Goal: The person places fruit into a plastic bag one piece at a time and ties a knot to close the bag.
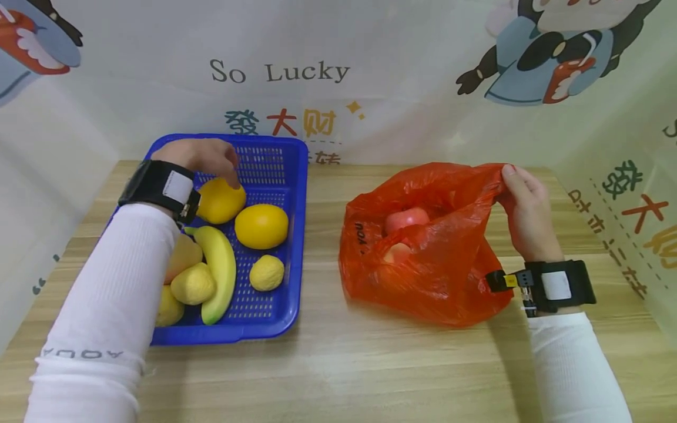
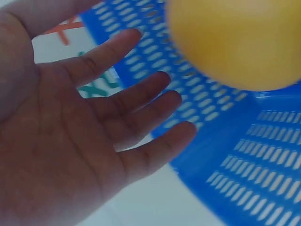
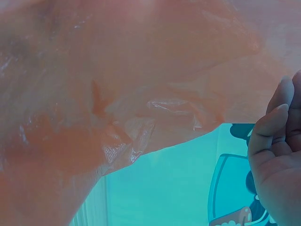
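Over the far left part of a blue basket [image 1: 300, 235], my left hand [image 1: 198, 157] hovers with loosely bent fingers. In the left wrist view its palm [image 2: 61, 136] shows nothing in it, and a smooth yellow fruit [image 2: 235, 42] sits apart from the fingertips. That fruit appears in the head view as the upper yellow fruit [image 1: 219, 202], just under the hand. My right hand [image 1: 531, 217] pinches the upper right rim of a red plastic bag [image 1: 423, 282] and lifts that edge. Inside the bag's mouth lies a pinkish-red round fruit [image 1: 407, 220], with a paler one [image 1: 398, 252] nearer me.
Also in the basket are an oval yellow fruit [image 1: 261, 227], a small rough yellow fruit [image 1: 267, 273], a banana [image 1: 219, 276] and several yellowish fruits partly behind the left sleeve [image 1: 113, 305]. A wooden table [image 1: 328, 376] carries everything. Behind it hangs a printed white cloth [image 1: 370, 117].
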